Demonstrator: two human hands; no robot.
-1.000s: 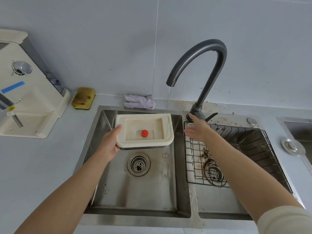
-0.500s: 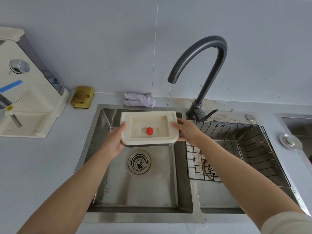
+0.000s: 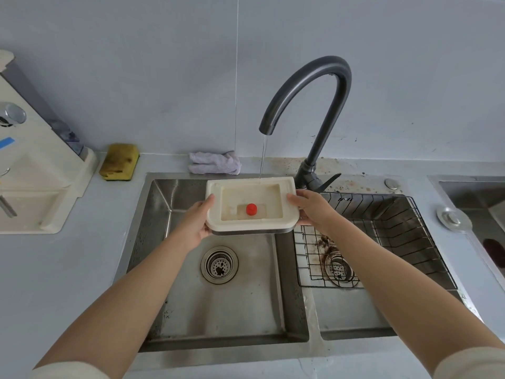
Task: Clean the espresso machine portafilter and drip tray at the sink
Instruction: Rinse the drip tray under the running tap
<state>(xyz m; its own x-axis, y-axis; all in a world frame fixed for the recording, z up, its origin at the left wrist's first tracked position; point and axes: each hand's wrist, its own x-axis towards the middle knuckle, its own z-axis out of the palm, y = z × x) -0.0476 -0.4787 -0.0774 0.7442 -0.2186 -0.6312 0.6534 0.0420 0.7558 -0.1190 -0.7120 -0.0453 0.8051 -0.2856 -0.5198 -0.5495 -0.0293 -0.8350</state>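
1. At the far left, a cream espresso machine (image 3: pixel 35 187) stands on the pale counter (image 3: pixel 68 269), partly cut off by the frame edge.
2. Just right of it, against the wall, lies a stained yellow sponge (image 3: pixel 119 161), and further right a crumpled lilac cloth (image 3: pixel 214 163) sits behind the sink.
3. The left basin of the steel sink (image 3: pixel 224 310) has a round strainer drain (image 3: pixel 219 265) in its floor.
4. The left hand (image 3: pixel 195 228) grips the left edge of the drip tray (image 3: pixel 216 214), thumb on the top rim and fingers underneath.
5. The drip tray is cream plastic, held roughly level above the back of the left basin, near the divider; a small red float (image 3: pixel 251 209) stands in its shallow well, which looks brown-stained.
6. A thin water stream (image 3: pixel 263 157) falls from the dark gooseneck faucet (image 3: pixel 322 86) and lands on the tray's back rim.
7. The right hand (image 3: pixel 314 210) clasps the tray's right edge, thumb on top and fingers wrapped below.
8. The right basin holds a black wire rack (image 3: pixel 396 228); brown grounds are smeared by its drain (image 3: pixel 338 269).
9. A round metal stopper (image 3: pixel 453 218) rests on the counter at the far right.
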